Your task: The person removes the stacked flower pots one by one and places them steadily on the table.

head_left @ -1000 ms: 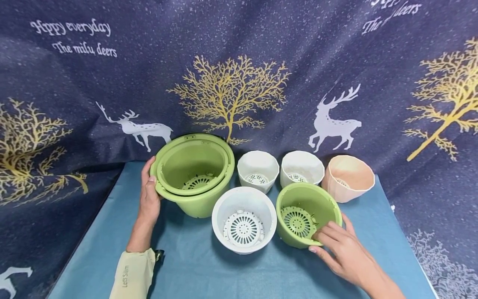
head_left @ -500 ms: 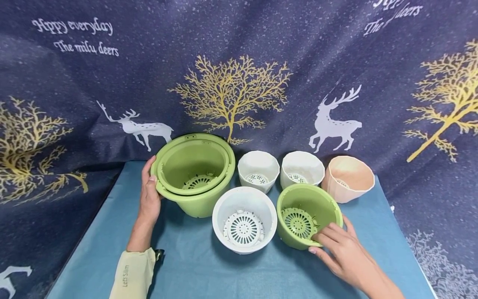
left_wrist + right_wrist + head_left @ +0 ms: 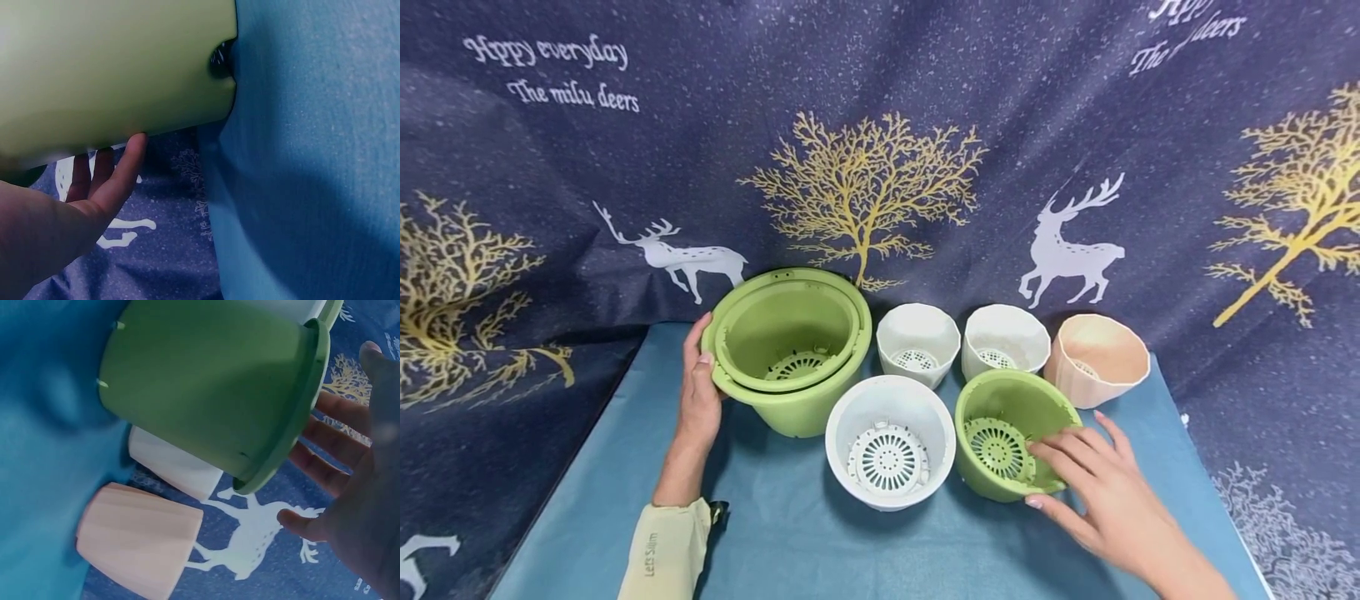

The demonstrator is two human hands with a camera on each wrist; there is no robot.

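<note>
Small green pot (image 3: 1011, 433) rim touched by right hand (image 3: 1093, 483), fingers spread

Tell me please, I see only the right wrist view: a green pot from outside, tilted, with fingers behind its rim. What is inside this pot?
Observer: In the head view, the small green pot holds only a round green drainage grid at its bottom.
Operator: What happens on the far side of the table?
Observer: The left hand rests with straight fingers against the rim of the large green pot.
Operator: Is that one also with nothing but a grid?
Observer: No, a second green pot sits nested in it.
Operator: And between the two?
Observer: A round white pot with a white grid stands right beside the small green pot.
</note>
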